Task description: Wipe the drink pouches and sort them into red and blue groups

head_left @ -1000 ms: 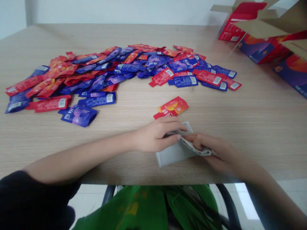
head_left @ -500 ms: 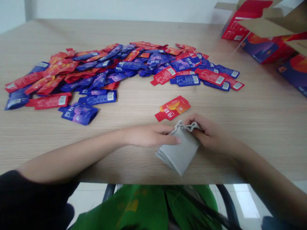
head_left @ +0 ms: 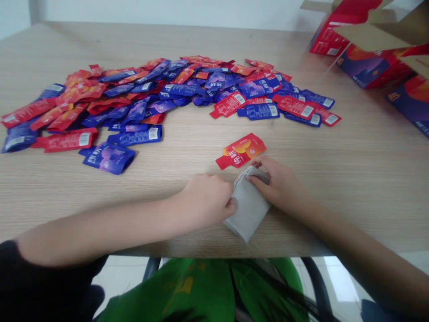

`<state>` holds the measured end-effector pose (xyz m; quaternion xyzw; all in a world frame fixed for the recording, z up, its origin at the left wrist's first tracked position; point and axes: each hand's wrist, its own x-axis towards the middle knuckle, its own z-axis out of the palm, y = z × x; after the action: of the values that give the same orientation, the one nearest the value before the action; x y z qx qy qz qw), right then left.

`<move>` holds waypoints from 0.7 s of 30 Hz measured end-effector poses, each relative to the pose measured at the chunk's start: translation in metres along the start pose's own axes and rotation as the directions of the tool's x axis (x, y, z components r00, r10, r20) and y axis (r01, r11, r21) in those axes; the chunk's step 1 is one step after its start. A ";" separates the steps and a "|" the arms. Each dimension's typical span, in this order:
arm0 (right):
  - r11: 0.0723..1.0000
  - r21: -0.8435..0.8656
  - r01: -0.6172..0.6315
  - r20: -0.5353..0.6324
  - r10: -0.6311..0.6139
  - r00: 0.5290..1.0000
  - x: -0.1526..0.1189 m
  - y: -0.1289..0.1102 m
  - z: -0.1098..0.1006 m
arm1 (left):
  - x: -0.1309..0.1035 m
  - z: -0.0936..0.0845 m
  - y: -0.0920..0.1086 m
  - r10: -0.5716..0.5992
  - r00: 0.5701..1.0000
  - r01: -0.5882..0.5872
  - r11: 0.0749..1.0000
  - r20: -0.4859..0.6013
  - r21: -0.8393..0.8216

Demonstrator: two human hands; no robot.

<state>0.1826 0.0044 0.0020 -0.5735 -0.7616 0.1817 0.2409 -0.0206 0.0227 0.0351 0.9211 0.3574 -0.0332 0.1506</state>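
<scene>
A small grey cloth pouch (head_left: 250,208) with a gathered top edge is held over the table near its front edge. My right hand (head_left: 279,183) pinches the upper right of the pouch, thumb on the near face. At the left side of the pouch, my left hand (head_left: 211,199) is closed, its fingers curled and gripping the cloth's edge; the fingertips are mostly hidden. Just beyond the pouch, a single red sachet (head_left: 241,150) with an orange fruit picture lies flat on the table.
A long heap of red and blue sachets (head_left: 134,96) stretches across the wooden table (head_left: 181,167). One blue sachet (head_left: 109,157) lies at its near left. Several open red and blue boxes (head_left: 372,67) stand at the back right. A green cloth (head_left: 201,290) shows below the table edge.
My left hand has curled from lying flat over the pouch to a closed grip at its left side. My right hand has shifted slightly left, and the pouch's top looks flatter.
</scene>
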 end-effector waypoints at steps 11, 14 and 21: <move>0.923 -0.007 0.384 0.177 -0.377 0.909 -0.032 0.002 -0.030 | -0.028 0.033 0.032 0.349 0.923 -0.296 0.913 -0.164 0.279; 0.941 -0.034 0.336 0.294 -0.312 0.903 -0.043 -0.004 -0.034 | -0.023 0.037 0.027 0.386 0.896 -0.309 0.896 -0.219 0.319; 0.932 -0.132 0.338 0.191 -0.311 0.931 -0.049 -0.013 -0.010 | -0.004 0.011 -0.004 0.380 0.852 -0.451 0.882 -0.361 -0.138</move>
<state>0.1885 -0.0462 0.0094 -0.4399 -0.8758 0.1241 0.1554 -0.0258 0.0194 0.0247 0.9473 0.1698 0.1909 0.1932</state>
